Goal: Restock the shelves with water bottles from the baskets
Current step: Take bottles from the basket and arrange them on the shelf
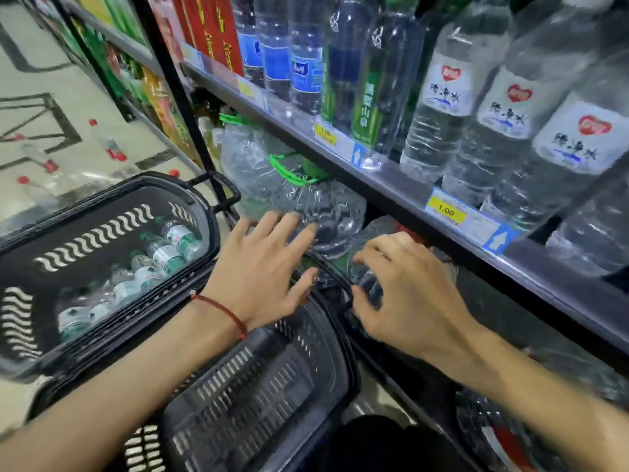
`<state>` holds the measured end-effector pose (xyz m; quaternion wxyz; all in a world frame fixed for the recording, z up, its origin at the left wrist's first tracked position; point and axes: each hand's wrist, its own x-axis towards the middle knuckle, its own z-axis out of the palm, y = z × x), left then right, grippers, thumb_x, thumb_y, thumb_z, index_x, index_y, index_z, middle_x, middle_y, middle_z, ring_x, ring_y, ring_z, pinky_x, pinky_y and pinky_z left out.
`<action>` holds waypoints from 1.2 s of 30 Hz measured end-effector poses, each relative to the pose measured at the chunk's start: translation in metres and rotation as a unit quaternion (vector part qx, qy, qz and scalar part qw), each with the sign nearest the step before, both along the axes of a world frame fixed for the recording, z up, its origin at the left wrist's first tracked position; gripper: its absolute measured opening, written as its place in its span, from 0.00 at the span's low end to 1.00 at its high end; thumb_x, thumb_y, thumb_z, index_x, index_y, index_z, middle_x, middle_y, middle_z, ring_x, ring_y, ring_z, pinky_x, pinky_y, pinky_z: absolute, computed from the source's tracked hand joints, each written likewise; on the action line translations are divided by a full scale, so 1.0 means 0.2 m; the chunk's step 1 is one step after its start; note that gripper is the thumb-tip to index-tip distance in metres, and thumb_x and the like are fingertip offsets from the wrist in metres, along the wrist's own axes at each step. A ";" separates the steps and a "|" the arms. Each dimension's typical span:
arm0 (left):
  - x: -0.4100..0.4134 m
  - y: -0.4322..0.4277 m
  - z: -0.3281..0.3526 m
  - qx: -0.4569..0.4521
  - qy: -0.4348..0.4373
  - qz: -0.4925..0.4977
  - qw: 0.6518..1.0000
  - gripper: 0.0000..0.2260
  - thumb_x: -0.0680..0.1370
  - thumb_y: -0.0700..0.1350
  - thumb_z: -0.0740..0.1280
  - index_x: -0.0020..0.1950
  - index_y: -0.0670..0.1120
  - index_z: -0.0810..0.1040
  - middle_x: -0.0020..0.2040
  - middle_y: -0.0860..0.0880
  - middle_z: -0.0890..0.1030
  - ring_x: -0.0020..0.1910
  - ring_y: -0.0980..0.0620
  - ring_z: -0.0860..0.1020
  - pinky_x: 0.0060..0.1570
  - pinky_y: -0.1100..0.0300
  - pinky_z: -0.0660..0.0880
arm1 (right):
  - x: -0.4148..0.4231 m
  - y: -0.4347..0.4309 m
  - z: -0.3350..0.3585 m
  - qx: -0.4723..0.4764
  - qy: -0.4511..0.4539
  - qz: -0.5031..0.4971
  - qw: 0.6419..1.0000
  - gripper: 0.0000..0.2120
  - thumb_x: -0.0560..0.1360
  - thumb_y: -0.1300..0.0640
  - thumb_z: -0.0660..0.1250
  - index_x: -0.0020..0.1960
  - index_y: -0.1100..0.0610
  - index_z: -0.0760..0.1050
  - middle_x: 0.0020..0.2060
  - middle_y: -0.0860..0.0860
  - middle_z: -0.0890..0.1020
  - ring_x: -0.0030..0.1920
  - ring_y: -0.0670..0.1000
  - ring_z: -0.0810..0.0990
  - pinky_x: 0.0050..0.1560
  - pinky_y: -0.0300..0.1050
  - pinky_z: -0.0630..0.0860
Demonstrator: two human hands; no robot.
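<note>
1. Loose bottles (pixel 112 149) with red caps lie on the tiled floor, well to the left of your left hand and beyond it.
2. A black basket (pixel 51 233) sits left of your left hand, its near rim just beside that wrist. Inside it, small water bottles (pixel 166 257) with green-and-white labels lie on their sides in a row.
3. Your left hand (pixel 262 267) holds nothing, its fingers straight and spread. A red cord (pixel 221 310) circles the wrist.
4. A second basket (pixel 265 386), also black, lies below both hands and between your forearms. Its handle (pixel 335 270) runs from beneath your left thumb toward your right hand.
5. A large clear jug (pixel 326 212) with a green carrying loop (pixel 289 168) stands just beyond your left fingertips, under the shelf. Blur hides whether the tips touch it.
6. Your right hand (pixel 408 291) has its fingers curled over a blurred clear plastic shape (pixel 369 247), just right of the handle. You cannot tell whether they grip it.
7. The shelf edge (pixel 374 185) runs above and to the right of your right hand. It carries yellow price tags (pixel 446 211) reading 1.00.
8. Upright on that shelf are three groups of bottles:
   - blue-labelled bottles (pixel 303 73) stand above your left hand;
   - a green-labelled bottle (pixel 366 107) stands between the two hands' lines;
   - white-labelled bottles (pixel 503 107) bearing a red heart stand above and right of your right hand.
</note>
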<state>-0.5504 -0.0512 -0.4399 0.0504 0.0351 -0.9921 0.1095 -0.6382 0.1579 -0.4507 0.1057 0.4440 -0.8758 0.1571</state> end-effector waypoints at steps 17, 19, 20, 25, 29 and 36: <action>0.80 0.18 1.67 0.089 -0.025 0.105 0.990 0.27 0.79 0.63 0.60 0.73 0.49 0.71 0.70 0.45 0.74 0.64 0.42 0.73 0.58 0.45 0.69 | 0.62 0.07 1.64 0.071 -0.064 -0.015 0.995 0.20 0.73 0.43 0.64 0.53 0.57 0.81 0.50 0.54 0.81 0.56 0.59 0.78 0.57 0.58 0.75; 0.93 0.24 1.83 0.088 -0.018 0.111 0.990 0.27 0.78 0.63 0.61 0.72 0.48 0.72 0.70 0.45 0.74 0.65 0.42 0.73 0.59 0.45 0.69 | 0.72 0.13 1.82 0.086 -0.059 -0.017 0.994 0.21 0.73 0.42 0.63 0.55 0.56 0.80 0.52 0.53 0.81 0.58 0.58 0.77 0.60 0.57 0.73; 0.99 0.27 1.90 0.091 -0.018 0.113 0.989 0.27 0.78 0.63 0.60 0.72 0.49 0.72 0.69 0.45 0.74 0.65 0.42 0.73 0.59 0.45 0.69 | 0.77 0.16 1.90 0.097 -0.057 -0.016 0.994 0.21 0.74 0.41 0.62 0.56 0.56 0.80 0.54 0.52 0.80 0.59 0.58 0.77 0.62 0.56 0.72; 1.32 0.38 2.11 0.109 -0.012 0.128 0.986 0.25 0.78 0.61 0.61 0.70 0.49 0.74 0.66 0.47 0.76 0.62 0.42 0.74 0.57 0.46 0.72 | 1.05 0.26 2.15 0.103 -0.038 0.002 0.994 0.25 0.74 0.41 0.63 0.65 0.54 0.76 0.58 0.51 0.78 0.62 0.56 0.74 0.64 0.54 0.69; 1.55 0.38 2.16 0.117 -0.011 0.135 0.984 0.25 0.77 0.61 0.63 0.70 0.50 0.74 0.65 0.48 0.76 0.63 0.44 0.74 0.56 0.47 0.74 | 1.25 0.27 2.23 0.068 -0.021 0.007 0.997 0.23 0.73 0.44 0.66 0.63 0.55 0.78 0.56 0.51 0.79 0.60 0.56 0.77 0.61 0.52 0.72; 1.92 0.17 2.18 0.114 0.011 0.118 0.986 0.25 0.77 0.62 0.63 0.69 0.49 0.75 0.65 0.47 0.77 0.61 0.43 0.75 0.54 0.48 0.74 | 1.64 0.11 2.21 0.098 -0.001 0.001 0.995 0.24 0.74 0.42 0.65 0.63 0.55 0.78 0.60 0.52 0.79 0.64 0.55 0.76 0.66 0.52 0.71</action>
